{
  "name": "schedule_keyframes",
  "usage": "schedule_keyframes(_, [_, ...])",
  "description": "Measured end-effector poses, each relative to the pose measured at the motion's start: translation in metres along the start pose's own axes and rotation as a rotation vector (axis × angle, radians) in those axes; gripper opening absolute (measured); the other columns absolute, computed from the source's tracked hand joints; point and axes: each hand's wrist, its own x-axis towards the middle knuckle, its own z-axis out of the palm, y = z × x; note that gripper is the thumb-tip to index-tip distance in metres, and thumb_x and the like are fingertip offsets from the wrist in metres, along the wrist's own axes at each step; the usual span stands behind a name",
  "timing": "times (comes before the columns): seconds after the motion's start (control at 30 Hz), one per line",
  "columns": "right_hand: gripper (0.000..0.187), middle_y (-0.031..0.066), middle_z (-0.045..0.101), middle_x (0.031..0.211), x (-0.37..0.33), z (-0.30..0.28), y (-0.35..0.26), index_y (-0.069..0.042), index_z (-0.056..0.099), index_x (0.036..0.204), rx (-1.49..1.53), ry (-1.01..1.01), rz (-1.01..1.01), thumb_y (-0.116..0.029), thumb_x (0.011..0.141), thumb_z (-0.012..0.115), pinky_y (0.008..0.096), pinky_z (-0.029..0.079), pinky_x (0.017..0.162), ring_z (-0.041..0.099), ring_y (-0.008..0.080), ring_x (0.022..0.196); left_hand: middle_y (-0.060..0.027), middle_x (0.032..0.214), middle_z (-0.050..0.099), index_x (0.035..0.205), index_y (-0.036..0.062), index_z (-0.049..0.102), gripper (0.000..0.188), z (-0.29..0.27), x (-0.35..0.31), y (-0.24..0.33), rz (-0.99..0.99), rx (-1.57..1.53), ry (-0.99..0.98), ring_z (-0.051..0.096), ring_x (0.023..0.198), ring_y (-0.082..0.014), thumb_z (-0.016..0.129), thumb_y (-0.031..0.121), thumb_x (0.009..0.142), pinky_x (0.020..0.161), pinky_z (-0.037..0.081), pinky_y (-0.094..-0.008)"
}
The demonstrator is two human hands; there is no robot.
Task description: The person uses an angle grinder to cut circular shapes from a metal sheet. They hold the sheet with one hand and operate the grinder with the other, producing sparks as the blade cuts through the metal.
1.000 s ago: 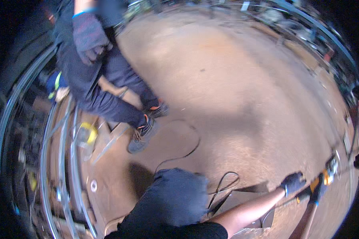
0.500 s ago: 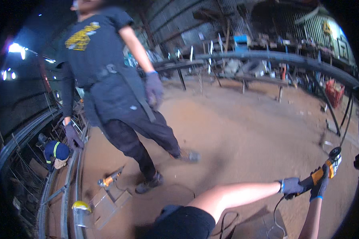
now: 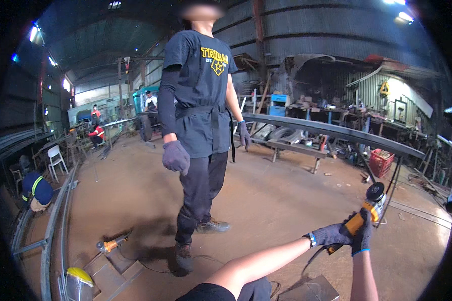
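Observation:
Out to my right I hold a yellow and black angle grinder with its dark disc facing up. My left hand, in a dark knitted glove, is wrapped round the rear of the grinder's body. My right hand, also gloved, grips it nearer the metal head. A cord hangs down from its rear end. Some of my fingers are hidden behind the tool and behind each other. The disc is apart from the long steel beam beyond it.
A person in dark clothes and gloves stands close in front of me. Another grinder, a yellow-topped face shield and flat plates lie at lower left, beside long steel bars. A red crate stands right; a person crouches far left.
My view has swung up and leftward. The standing person has shifted right in the picture and stands more upright. Both my hands still hold the grinder, now nearer the middle of the view.

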Motion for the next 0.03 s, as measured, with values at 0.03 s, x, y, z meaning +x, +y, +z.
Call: schedule_keyframes(0.03, [0.038,0.0107,0.063,0.083,-0.0105,-0.0023,-0.0024,-0.006,0.058,0.105,0.035,-0.056,0.046,-0.036,0.086,0.073,0.0464,0.059,0.066,0.065,0.0268,0.071,-0.0146,0.114,0.070,0.126,0.0082,0.061,0.057,0.0097,-0.0041,0.0044,0.040,-0.141,-0.046,0.066,0.106,-0.0272,0.073,0.042,0.082,0.097,0.049,-0.0356])
